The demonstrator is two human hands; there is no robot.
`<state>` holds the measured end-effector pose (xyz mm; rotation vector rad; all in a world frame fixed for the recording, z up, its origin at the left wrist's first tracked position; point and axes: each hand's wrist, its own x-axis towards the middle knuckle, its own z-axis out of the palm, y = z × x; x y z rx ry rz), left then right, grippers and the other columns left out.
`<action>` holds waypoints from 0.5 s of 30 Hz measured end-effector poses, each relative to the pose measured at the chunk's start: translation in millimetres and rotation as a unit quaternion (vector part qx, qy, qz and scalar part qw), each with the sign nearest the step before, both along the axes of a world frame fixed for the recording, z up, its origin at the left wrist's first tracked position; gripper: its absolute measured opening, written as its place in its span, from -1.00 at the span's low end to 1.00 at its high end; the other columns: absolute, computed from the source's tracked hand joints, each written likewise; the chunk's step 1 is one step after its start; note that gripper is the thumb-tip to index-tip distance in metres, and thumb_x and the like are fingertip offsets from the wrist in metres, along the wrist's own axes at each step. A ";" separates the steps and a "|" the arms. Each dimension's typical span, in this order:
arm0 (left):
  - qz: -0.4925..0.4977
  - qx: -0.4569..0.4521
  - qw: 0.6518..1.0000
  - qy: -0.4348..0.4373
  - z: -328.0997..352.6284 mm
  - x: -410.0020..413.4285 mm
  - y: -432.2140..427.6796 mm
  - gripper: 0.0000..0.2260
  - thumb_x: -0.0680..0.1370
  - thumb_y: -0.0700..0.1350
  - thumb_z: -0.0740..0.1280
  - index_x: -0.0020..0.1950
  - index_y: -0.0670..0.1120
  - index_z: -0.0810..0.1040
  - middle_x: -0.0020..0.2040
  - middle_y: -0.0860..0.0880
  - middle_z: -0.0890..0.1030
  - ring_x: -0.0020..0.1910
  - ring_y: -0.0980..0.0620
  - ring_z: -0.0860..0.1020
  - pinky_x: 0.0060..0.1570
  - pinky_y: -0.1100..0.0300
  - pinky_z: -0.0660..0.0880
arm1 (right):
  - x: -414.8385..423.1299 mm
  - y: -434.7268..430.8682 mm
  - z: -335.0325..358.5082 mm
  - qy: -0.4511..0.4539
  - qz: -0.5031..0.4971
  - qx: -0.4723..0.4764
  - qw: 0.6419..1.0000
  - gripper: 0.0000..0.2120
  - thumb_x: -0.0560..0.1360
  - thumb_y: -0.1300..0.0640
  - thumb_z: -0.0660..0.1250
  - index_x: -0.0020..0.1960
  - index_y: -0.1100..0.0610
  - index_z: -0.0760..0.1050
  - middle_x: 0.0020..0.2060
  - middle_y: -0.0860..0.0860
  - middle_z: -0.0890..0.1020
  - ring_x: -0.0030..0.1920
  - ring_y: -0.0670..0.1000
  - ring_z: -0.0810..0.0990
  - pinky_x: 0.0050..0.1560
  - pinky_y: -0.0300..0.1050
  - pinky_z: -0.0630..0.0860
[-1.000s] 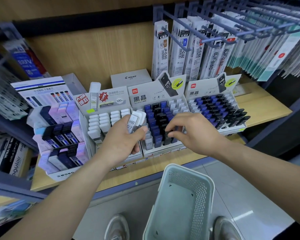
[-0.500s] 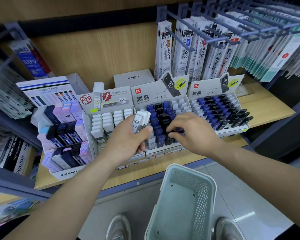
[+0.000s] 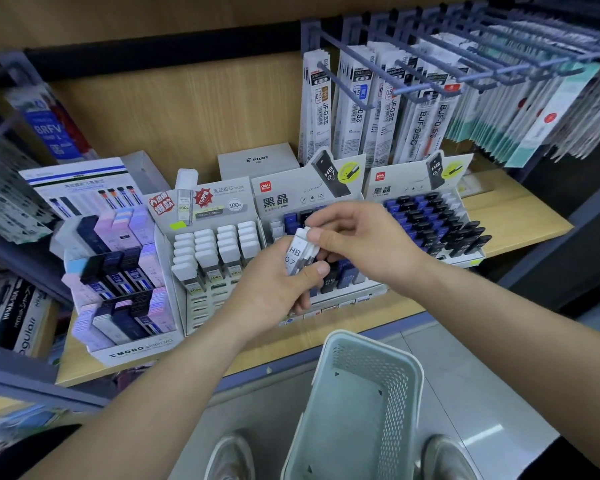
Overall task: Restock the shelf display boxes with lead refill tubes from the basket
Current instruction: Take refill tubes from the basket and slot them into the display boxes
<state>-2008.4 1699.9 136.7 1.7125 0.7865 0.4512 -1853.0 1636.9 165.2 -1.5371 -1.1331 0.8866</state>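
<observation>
Right hand [image 3: 364, 244] has left the middle display box [image 3: 326, 197] for the tubes [image 3: 297, 252].
Left hand [image 3: 274, 289] curls its grip round the white HB 0.7 bunch, in front of that box; right grip pinches one tube's top.

Cannot count white HB 0.7 lead refill tubes [image 3: 300, 252] in left hand [image 3: 271, 292]. Cannot see most rows of middle grey cardboard display box [image 3: 291, 199] behind right hand [image 3: 364, 244]. Cannot read blurred hanging packets [image 3: 0, 202] at left edge.
</observation>
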 end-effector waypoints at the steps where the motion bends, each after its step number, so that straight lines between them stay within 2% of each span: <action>1: -0.003 -0.013 1.000 -0.008 1.6 1.2 -1.0 -0.88 0.60 -0.15 0.37 0.11 -0.09 0.48 -0.26 -0.09 0.63 -0.44 -0.02 0.53 -0.46 0.17 0.46 | 3.1 -0.5 0.8 0.018 -0.002 0.002 1.000 -0.83 0.51 0.25 0.44 0.09 0.25 0.61 -0.22 0.18 0.69 -0.28 -0.03 0.65 -0.09 0.00 0.64; 5: -0.021 -0.045 0.999 -0.020 6.2 5.9 -5.9 -0.86 0.61 -0.16 0.36 0.13 -0.13 0.46 -0.16 -0.18 0.67 -0.41 -0.05 0.57 -0.45 0.18 0.50 | 12.9 -5.5 -1.0 0.081 0.010 0.005 0.997 -0.82 0.48 0.28 0.46 0.08 0.21 0.60 -0.29 0.11 0.68 -0.29 0.02 0.66 -0.10 0.00 0.66; 9: -0.028 -0.065 0.997 -0.029 7.2 7.9 -7.1 -0.85 0.61 -0.17 0.35 0.15 -0.15 0.48 -0.18 -0.11 0.68 -0.37 -0.04 0.61 -0.39 0.17 0.56 | 25.7 -10.5 -1.4 0.103 0.012 -0.002 0.995 -0.78 0.44 0.30 0.47 0.07 0.21 0.60 -0.30 0.10 0.70 -0.29 0.04 0.68 -0.18 -0.09 0.66; 12: -0.014 -0.090 0.995 -0.041 9.9 7.9 -4.8 -0.86 0.61 -0.16 0.34 0.15 -0.13 0.48 -0.18 -0.09 0.68 -0.32 -0.07 0.64 -0.30 0.09 0.64 | 36.0 -13.8 -1.4 0.104 0.000 0.007 0.995 -0.84 0.48 0.30 0.44 0.05 0.20 0.62 -0.24 0.14 0.70 -0.26 0.05 0.68 -0.17 -0.11 0.65; 15: 0.011 -0.069 0.997 -0.018 12.8 4.0 -1.2 -0.85 0.61 -0.11 0.36 0.15 -0.08 0.48 -0.16 -0.07 0.68 -0.36 -0.07 0.64 -0.39 0.10 0.58 | 40.1 -14.9 -0.3 0.109 -0.014 0.018 0.994 -0.89 0.54 0.30 0.39 0.03 0.18 0.64 -0.17 0.17 0.68 -0.20 0.08 0.67 -0.12 -0.05 0.66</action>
